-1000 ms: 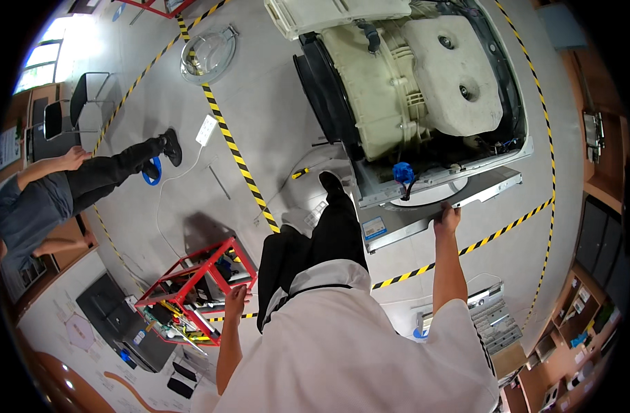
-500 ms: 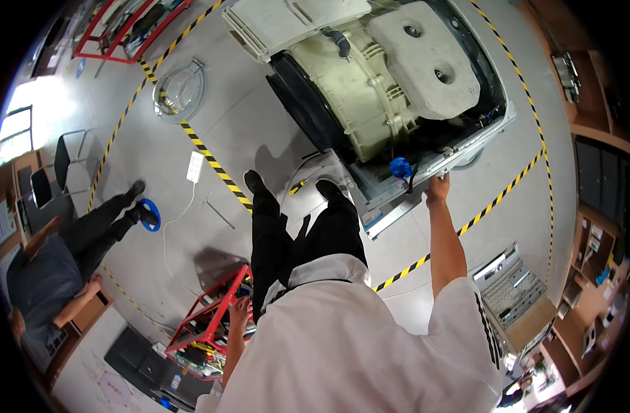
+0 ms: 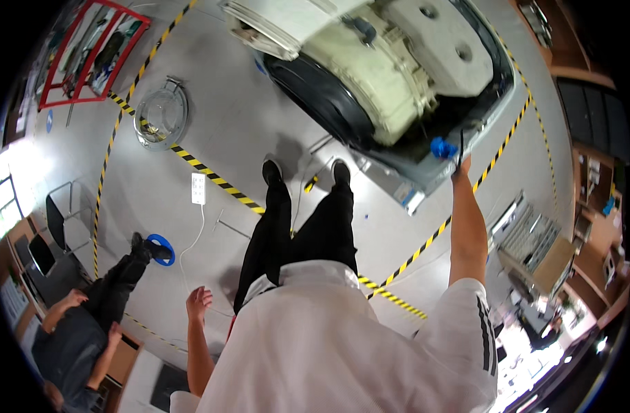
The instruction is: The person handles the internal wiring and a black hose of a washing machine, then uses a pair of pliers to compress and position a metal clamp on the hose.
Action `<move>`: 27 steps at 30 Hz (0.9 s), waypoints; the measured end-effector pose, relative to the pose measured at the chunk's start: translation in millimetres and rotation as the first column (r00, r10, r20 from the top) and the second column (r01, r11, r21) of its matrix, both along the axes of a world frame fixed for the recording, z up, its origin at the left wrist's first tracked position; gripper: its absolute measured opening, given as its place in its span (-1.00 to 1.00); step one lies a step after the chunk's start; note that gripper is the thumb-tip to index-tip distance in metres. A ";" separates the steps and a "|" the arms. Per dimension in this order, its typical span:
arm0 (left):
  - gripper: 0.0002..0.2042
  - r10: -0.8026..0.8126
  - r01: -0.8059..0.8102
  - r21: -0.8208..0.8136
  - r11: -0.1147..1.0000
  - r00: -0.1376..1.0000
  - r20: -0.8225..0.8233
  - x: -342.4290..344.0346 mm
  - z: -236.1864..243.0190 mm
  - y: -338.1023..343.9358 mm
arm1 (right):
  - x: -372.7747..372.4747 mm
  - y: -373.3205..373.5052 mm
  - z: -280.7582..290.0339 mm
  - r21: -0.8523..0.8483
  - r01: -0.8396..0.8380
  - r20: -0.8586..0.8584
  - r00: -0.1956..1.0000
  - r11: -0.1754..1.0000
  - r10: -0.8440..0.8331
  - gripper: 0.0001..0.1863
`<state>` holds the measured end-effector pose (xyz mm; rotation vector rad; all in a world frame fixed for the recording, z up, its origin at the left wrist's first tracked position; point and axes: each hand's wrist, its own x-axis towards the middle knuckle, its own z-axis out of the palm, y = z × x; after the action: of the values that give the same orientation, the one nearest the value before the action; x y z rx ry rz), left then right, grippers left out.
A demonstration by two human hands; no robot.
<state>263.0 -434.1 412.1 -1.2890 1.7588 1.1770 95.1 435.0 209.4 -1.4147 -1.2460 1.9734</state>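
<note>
An opened-up washing machine (image 3: 497,113) stands in front of me, its cabinet's inside exposed. Within it are the pale plastic tub (image 3: 377,86), a black door gasket (image 3: 322,96) and a grey counterweight block (image 3: 435,41). My right hand (image 3: 462,167) holds the near right corner of the cabinet, its fingers partly hidden by the edge. Close to that hand, a blue part (image 3: 441,147) sits inside the corner beside a dark cable. My left hand (image 3: 199,301) hangs in the air at my left side, fingers loosely spread, holding nothing.
On the floor lie a round glass washer door (image 3: 161,118), a white power strip (image 3: 198,188), a T-handled tool (image 3: 232,226) and a yellow-black tool (image 3: 311,184). A red tool cart (image 3: 88,51) stands far left. Another person (image 3: 67,337) sits at left.
My left hand has come away from the red tool cart beside me and opened. My right hand stays at the cabinet edge. My view has turned, and the washing machine sits farther right in it.
</note>
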 end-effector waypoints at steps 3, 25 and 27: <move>-0.68 -0.027 0.028 -0.007 1.000 0.999 0.038 -12.8 7.1 -7.7 | -10.9 -82.7 67.6 -0.018 -0.117 -0.072 0.991 0.993 0.115 -0.64; -0.63 -0.413 0.426 0.139 0.894 0.903 -0.117 -97.3 -34.4 96.8 | 34.9 -159.4 136.2 0.599 -0.800 0.748 0.544 -0.033 0.381 -0.88; -0.62 -0.444 0.456 0.147 0.878 0.889 -0.110 -108.2 -34.0 102.1 | 41.2 -165.7 137.5 0.589 -0.807 0.703 0.536 0.039 0.468 -0.90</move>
<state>154.8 -332.0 378.1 -0.6871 1.8353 1.0788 136.3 269.3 346.9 -0.5002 -2.9484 0.8511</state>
